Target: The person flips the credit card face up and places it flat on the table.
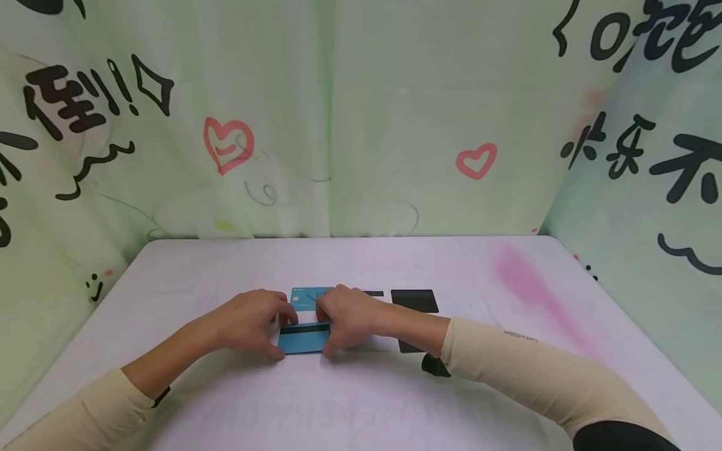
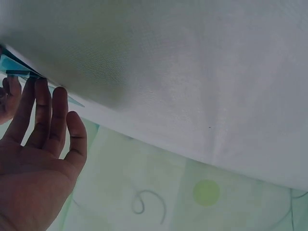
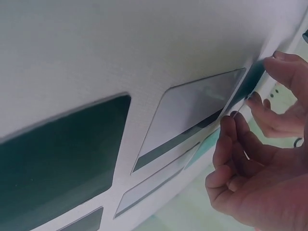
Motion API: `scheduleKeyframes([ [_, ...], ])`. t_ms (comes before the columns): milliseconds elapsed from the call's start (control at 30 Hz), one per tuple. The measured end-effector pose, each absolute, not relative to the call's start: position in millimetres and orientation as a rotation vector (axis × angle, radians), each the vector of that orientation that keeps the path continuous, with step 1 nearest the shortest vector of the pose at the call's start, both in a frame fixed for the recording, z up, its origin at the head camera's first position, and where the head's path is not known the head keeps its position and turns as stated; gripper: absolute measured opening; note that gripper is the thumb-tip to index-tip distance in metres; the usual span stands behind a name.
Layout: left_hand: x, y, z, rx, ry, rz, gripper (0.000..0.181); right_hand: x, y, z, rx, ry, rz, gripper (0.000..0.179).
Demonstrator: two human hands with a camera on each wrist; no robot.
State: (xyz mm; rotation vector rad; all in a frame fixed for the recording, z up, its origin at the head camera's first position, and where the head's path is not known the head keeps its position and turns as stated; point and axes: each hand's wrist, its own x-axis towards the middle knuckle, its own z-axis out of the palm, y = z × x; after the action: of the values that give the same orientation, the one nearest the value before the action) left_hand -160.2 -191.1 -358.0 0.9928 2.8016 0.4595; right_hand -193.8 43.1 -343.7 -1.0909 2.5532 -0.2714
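Note:
Both hands are at a blue card [image 1: 303,342] with a dark stripe along its far side, in the near row at the left. My left hand [image 1: 254,322] holds its left end, thumb at the near corner and fingers at the far one. My right hand [image 1: 351,318] grips the right end the same way. Just behind lies another blue card [image 1: 302,299] with a small chip, partly covered by the right hand. In the right wrist view the right hand's [image 3: 260,173] fingertips are right at the card's edge.
To the right lie a white card [image 3: 185,113] with a dark stripe and, behind it, a second white card [image 3: 154,185]. Beyond these is a column of two black cards [image 1: 414,300]. A pale cloth covers the table [image 1: 361,407]; printed curtains [image 1: 395,125] surround it.

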Motion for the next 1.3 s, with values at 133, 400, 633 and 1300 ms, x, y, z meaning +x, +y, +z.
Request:
scheduleKeyframes([
  [133,-159.9,-191.5,-358.8,1.015,2.822,0.433,0.040,-192.7,43.6,-343.8,-1.072,2.554,-0.299,0.045],
  [400,-159.2,-191.5,-353.2,1.024,2.878,0.372,0.040,-192.9,45.2,-340.8,-1.056,2.569,-0.350,0.047],
  [633,-158.9,-191.3,-350.0,0.986,2.878,0.412,0.040,-192.4,48.7,-341.0,-1.070,2.599,-0.376,0.045],
  [1300,-161.4,-192.0,-350.9,0.982,2.925,0.512,0.038,-188.5,55.5,-341.4,-1.138,2.682,-0.370,0.046],
])
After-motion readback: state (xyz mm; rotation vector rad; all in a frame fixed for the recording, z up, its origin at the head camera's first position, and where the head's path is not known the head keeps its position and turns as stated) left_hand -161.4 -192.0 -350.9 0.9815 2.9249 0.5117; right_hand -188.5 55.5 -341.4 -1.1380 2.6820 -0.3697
